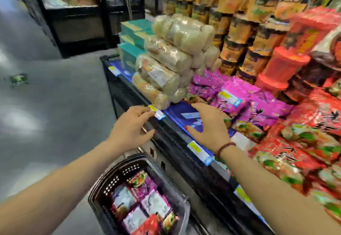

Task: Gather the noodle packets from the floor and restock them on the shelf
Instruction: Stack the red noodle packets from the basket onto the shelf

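Left hand point(132, 124) is released, fingertips at a price tag point(156, 111). Right hand point(210, 126) spreads empty over the blue shelf point(177, 110) beside purple noodle packets point(258, 105). A basket point(103, 185) sits below.

I get one view: head camera, wide-angle, pitched forward and down. Left hand point(132, 124) and right hand point(210, 124) near lens, centre frame. Shelf point(193, 172) edge close along right, basket point(103, 185) directly below, floor point(55, 105) falling away left.
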